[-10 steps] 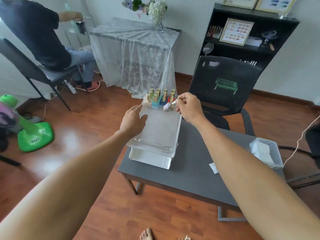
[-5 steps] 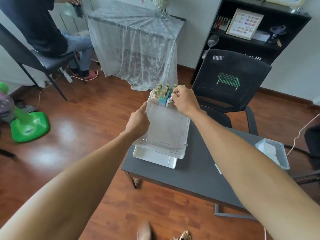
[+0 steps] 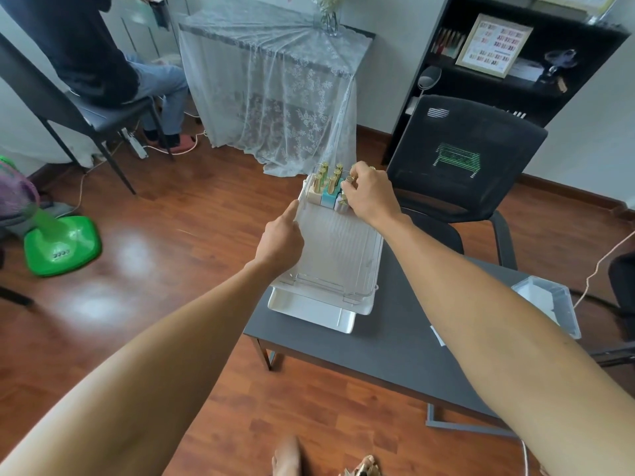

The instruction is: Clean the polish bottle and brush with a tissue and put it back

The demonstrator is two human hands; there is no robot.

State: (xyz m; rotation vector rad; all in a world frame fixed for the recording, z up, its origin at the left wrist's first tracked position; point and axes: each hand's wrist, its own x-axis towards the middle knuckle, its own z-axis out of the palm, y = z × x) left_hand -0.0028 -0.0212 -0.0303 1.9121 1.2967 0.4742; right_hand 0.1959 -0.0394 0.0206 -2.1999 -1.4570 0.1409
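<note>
Right hand (image 3: 369,195) fingers (image 3: 351,187) pinched narrow on the gold cap of a pale polish bottle (image 3: 342,203), upright at the far end of the clear organizer tray (image 3: 347,255), just beside the teal one. Left hand (image 3: 281,237) curled on the tray's left rim, index finger along it, holding nothing else. Tray sits on a white tray (image 3: 309,312) on the dark surface (image 3: 395,341); clear box (image 3: 549,304) of tissues at right

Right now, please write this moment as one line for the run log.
step: returning bottle | right hand: on bottle among row in clear tray | left hand: steadying tray edge | tissue box: untouched
</note>
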